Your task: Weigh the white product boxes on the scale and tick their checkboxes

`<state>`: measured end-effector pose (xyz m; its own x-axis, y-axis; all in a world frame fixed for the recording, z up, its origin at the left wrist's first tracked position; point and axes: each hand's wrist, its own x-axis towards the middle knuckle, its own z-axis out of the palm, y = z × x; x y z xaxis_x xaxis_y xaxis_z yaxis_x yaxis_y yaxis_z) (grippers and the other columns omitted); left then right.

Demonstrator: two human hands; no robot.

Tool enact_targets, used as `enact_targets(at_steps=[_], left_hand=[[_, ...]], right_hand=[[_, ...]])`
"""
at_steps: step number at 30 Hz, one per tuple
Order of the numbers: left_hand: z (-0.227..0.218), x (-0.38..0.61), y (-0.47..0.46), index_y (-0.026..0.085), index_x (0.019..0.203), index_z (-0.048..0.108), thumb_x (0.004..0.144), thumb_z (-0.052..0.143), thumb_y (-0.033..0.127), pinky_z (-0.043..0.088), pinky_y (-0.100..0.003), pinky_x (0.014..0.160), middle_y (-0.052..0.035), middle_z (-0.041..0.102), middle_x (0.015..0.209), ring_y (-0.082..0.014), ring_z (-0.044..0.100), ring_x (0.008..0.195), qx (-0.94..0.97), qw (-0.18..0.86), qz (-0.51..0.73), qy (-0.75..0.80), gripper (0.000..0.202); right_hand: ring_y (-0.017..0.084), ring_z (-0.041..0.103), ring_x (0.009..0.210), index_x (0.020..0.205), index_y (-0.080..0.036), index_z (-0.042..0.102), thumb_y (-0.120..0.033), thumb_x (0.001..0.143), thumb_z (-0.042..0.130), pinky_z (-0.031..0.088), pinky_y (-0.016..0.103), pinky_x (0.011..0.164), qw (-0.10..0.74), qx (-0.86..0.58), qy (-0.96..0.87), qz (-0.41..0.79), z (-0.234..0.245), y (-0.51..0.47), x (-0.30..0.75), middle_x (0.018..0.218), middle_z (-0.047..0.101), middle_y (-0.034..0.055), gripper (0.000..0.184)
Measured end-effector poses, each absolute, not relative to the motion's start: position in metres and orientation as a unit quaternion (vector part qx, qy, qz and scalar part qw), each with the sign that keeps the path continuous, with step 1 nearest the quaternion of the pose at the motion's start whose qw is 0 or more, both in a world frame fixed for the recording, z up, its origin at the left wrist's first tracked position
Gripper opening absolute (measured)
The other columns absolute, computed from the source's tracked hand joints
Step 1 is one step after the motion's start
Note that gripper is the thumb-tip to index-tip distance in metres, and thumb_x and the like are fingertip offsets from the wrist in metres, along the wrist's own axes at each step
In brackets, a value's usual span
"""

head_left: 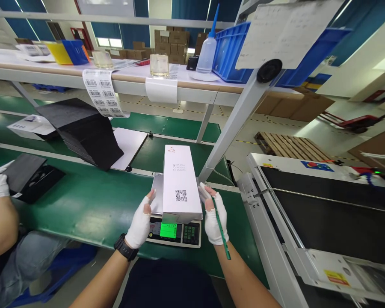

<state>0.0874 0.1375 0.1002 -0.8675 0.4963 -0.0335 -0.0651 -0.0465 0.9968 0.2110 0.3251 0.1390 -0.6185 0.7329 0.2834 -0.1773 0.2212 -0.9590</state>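
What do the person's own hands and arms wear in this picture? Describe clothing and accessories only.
Both the left hand and the right hand wear white fabric gloves with cut-off fingertips. A black wristwatch sits on the left wrist. The forearms are bare, with no sleeves showing.
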Motion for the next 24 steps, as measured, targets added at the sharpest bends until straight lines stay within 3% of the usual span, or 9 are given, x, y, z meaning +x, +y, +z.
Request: enact_targets(at_steps=[3,5,8,10,16,24], left_hand=[[0.058,0.068,0.108,0.017,0.140,0.046,0.090,0.028,0.073,0.032,-0.045,0.122,-0.0155,0.050,0.147,-0.0270,0.049,0.136,0.064,0.140,0.655,0.740,0.077],[0.024,0.062,0.081,0.014,0.136,0.050,0.092,0.024,0.066,0.029,-0.045,0.123,-0.0172,0.051,0.146,-0.0287,0.045,0.139,0.009,0.160,0.541,0.825,0.072],[-0.021,0.070,0.043,0.008,0.131,0.054,0.092,0.028,0.055,0.028,-0.047,0.123,-0.0225,0.052,0.143,-0.0338,0.041,0.141,-0.021,0.213,0.423,0.881,0.066],[-0.043,0.082,0.024,0.006,0.129,0.054,0.090,0.031,0.050,0.029,-0.046,0.123,-0.0230,0.053,0.141,-0.0342,0.042,0.140,0.000,0.208,0.400,0.893,0.063],[-0.072,0.105,0.006,0.011,0.128,0.054,0.087,0.028,0.051,0.031,-0.045,0.123,-0.0206,0.052,0.143,-0.0324,0.039,0.143,0.045,0.173,0.345,0.922,0.063],[-0.082,0.102,0.003,0.012,0.123,0.057,0.085,0.030,0.049,0.038,-0.046,0.120,-0.0191,0.060,0.134,-0.0328,0.049,0.136,0.058,0.155,0.316,0.934,0.059]], right_hand=[[0.029,0.059,0.119,0.125,-0.017,0.056,-0.067,0.092,0.049,0.047,0.045,0.104,0.381,-0.282,-0.655,0.589,0.109,0.355,0.222,0.134,0.058,0.0145,0.059],[0.026,0.061,0.115,0.123,-0.018,0.055,-0.067,0.091,0.042,0.050,0.039,0.100,0.319,-0.380,-0.688,0.530,0.081,0.376,0.234,0.129,0.061,0.0132,0.060],[0.031,0.066,0.094,0.098,-0.019,0.062,-0.057,0.080,0.048,0.052,0.045,0.090,0.228,-0.467,-0.714,0.470,0.038,0.391,0.262,0.097,0.070,0.0126,0.045],[0.034,0.066,0.076,0.084,-0.020,0.061,-0.052,0.074,0.049,0.053,0.051,0.080,0.176,-0.505,-0.721,0.441,0.015,0.386,0.285,0.076,0.067,0.0118,0.036],[0.035,0.063,0.105,0.090,-0.021,0.061,-0.042,0.076,0.045,0.049,0.044,0.095,0.150,-0.501,-0.765,0.375,-0.020,0.353,0.325,0.103,0.068,0.0154,0.030],[0.032,0.065,0.102,0.093,-0.021,0.063,-0.040,0.078,0.042,0.052,0.041,0.089,0.113,-0.497,-0.789,0.344,-0.021,0.369,0.308,0.097,0.069,0.0121,0.032]])
